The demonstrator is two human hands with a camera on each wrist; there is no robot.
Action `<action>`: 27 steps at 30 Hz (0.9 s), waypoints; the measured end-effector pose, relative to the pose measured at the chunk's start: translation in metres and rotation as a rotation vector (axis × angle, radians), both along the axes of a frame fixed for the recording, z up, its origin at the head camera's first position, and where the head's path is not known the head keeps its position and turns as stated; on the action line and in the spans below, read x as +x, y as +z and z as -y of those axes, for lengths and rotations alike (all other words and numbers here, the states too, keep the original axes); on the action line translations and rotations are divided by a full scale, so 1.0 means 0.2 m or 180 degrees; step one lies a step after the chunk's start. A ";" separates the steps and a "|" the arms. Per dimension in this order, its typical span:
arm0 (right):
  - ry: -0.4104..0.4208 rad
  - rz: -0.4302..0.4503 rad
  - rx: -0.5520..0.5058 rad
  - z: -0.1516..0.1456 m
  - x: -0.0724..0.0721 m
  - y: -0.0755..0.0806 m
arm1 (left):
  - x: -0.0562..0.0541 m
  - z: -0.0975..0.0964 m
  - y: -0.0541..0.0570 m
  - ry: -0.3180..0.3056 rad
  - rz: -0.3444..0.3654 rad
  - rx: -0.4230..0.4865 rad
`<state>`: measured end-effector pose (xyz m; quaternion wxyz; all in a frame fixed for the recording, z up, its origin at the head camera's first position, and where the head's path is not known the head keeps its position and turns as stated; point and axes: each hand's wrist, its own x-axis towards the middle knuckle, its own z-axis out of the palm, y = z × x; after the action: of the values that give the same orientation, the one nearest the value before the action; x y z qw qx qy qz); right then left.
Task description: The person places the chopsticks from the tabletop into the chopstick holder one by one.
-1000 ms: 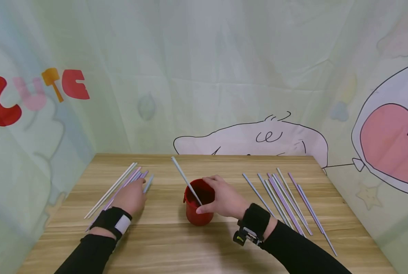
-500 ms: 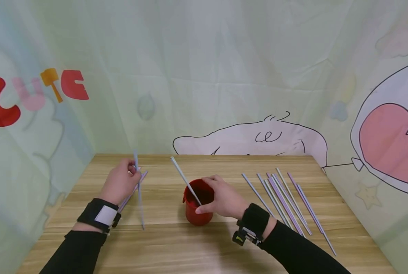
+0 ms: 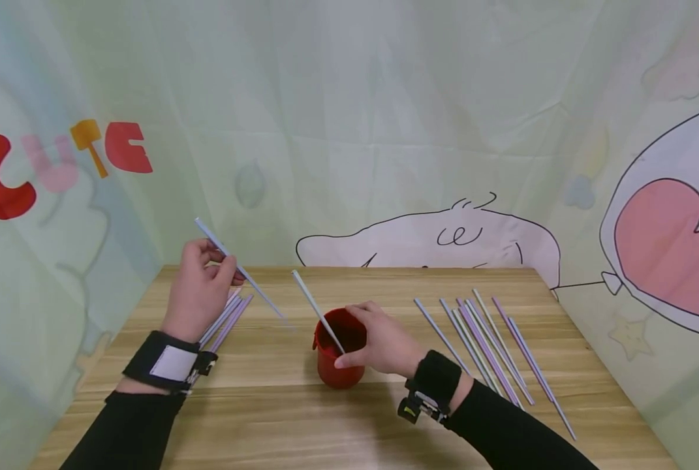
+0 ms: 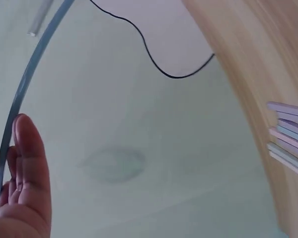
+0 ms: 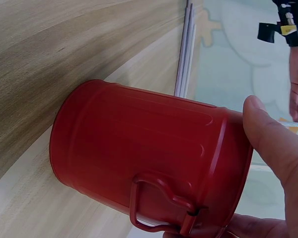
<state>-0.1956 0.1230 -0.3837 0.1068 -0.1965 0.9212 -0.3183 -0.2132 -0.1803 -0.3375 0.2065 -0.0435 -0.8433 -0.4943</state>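
The head view is directed forward and down across the table (image 3: 302, 431) toward the backdrop (image 3: 349, 98), from farthest off. The left wrist view is rolled sideways and aimed past the left hand (image 3: 199, 290) at the backdrop, the blue stick (image 4: 31, 64) being shared with the head view. The right wrist view, also rolled, is set close to the red cup (image 5: 139, 144), likewise covered from the head.

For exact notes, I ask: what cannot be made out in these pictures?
Head view: lower end of leaning stick, hidden by red bucket.
Head view: near ends of left sticks, hidden by left wristband.
Head view: some ends of right sticks, hidden by right sleeve.
Left wrist view: one end of held stick, cut by top edge.
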 end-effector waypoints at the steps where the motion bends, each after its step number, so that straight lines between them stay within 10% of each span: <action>1: 0.0002 -0.0001 -0.0001 0.00 0.00 0.00 | 0.00 -0.01 0.01 -0.0015 -0.0056 0.0042; 10: 0.0015 0.0020 -0.0033 0.00 0.00 0.00 | 0.01 -0.12 0.07 -0.0203 -0.0315 0.0361; 27: -0.0008 0.0020 -0.0013 0.00 -0.01 -0.01 | 0.00 -0.24 -0.05 -0.0418 0.0016 0.0187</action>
<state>-0.1971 0.1228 -0.3850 0.1089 -0.1946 0.9205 -0.3209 -0.2141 -0.1326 -0.3474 0.1726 -0.0915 -0.8243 -0.5314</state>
